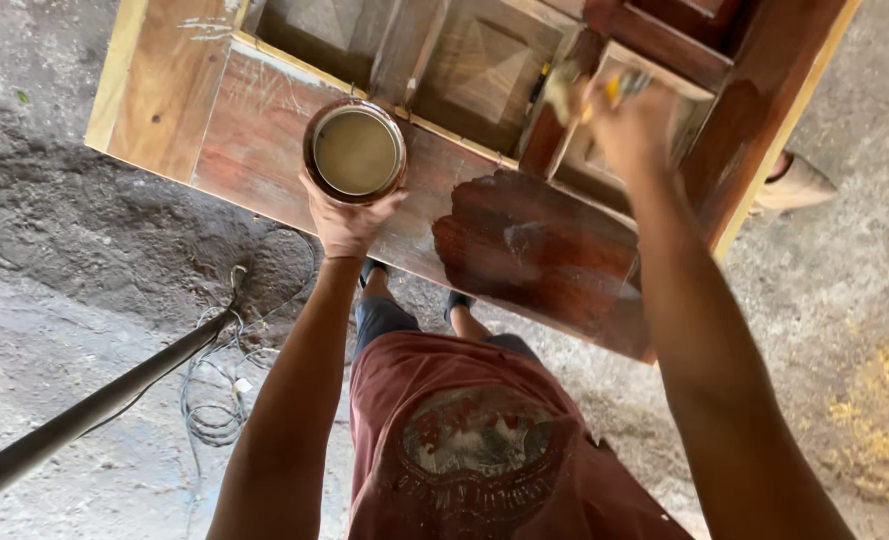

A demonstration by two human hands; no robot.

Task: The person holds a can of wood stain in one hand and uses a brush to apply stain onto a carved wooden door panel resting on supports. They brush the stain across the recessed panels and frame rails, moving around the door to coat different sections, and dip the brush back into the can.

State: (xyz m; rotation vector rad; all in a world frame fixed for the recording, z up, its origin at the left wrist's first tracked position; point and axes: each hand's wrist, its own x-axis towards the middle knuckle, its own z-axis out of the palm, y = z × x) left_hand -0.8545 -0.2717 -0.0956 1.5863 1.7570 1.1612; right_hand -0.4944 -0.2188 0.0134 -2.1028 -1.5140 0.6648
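Right grip (630, 120) holds brush (570, 90), bristles pointing left-away.

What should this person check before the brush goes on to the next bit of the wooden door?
1. Left hand has a firm hold on the can: ok, fingers grip its near rim.
2. Can sits level on the door: ok, the liquid surface looks flat.
3. Right hand holds the brush securely: cannot tell, it is blurred.
4. Brush loaded with finish: cannot tell.
5. Dark wet patch spread evenly: not ok, its edges are ragged.
6. Cable clear of the feet: ok, it lies off to the left.
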